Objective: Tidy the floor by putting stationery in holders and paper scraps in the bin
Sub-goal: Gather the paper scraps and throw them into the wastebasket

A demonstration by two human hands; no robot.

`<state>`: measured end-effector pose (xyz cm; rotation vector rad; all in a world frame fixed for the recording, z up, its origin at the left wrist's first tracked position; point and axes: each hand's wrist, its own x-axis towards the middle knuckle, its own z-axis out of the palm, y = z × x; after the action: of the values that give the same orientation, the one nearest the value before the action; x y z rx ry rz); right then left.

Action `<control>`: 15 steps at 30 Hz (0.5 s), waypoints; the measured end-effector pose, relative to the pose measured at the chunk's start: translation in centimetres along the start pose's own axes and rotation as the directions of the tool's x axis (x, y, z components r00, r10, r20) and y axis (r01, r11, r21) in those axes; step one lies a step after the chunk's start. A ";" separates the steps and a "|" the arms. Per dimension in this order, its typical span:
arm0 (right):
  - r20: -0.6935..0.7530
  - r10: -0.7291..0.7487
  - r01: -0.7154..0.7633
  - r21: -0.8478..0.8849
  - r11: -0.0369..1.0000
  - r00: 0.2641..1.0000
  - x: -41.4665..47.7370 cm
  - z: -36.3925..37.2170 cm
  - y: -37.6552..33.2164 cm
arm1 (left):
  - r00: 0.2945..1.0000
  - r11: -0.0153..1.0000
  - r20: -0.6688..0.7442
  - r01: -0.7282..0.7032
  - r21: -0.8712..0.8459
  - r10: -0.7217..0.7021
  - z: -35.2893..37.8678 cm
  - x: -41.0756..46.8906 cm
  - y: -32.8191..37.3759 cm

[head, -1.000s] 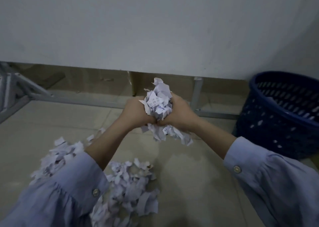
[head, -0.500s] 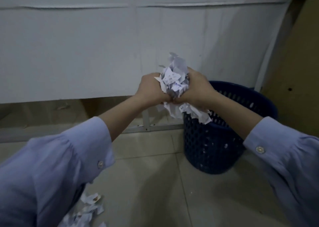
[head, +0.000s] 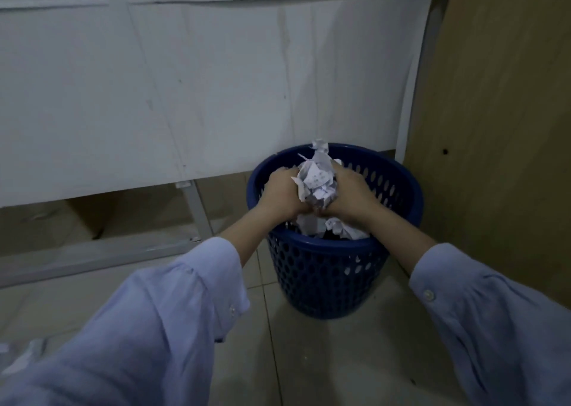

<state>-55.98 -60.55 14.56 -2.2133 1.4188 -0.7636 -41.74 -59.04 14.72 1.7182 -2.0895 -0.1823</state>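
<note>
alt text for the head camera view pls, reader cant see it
A person's left hand and right hand hold a wad of torn paper scraps between them over the open top of a blue perforated bin that already has scraps inside. The bin stands on a tiled floor, in front of a white panel.

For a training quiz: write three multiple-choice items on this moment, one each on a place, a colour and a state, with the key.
1. Where is the wad of paper scraps? A. on the floor B. above the open bin C. on a shelf
2. The bin's colour? A. red B. white C. blue
3. The left hand and right hand? A. both grip the wad B. both idle C. one holds a pen
Key: 1 B, held over the rim; 2 C, blue perforated wall; 3 A, pressed between both.
</note>
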 end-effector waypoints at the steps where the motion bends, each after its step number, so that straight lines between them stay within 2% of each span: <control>1: 0.032 0.015 -0.015 -0.018 1.000 0.999 0.1 0.1 0.5 | 1.000 1.000 0.011 -0.010 0.020 0.009 0.2 0.1 -0.1; 6: 0.110 0.047 -0.036 -0.096 0.995 0.993 0.8 0.7 1.6 | 0.997 1.000 0.081 0.010 0.008 -0.010 1.0 -0.1 -1.1; 10: 0.179 0.126 -0.094 -0.176 0.980 0.976 1.0 1.0 2.3 | 0.993 0.995 0.121 -0.024 0.092 0.013 1.5 0.4 -1.0; 15: 0.284 0.236 -0.170 -0.238 0.956 0.929 0.4 0.9 2.5 | 0.981 0.991 0.178 0.061 0.122 -0.082 1.6 0.3 -0.8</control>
<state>-57.01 -61.93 12.43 -2.1689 1.5913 -0.1891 -41.74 -59.81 13.06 1.9117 -2.2081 -0.2525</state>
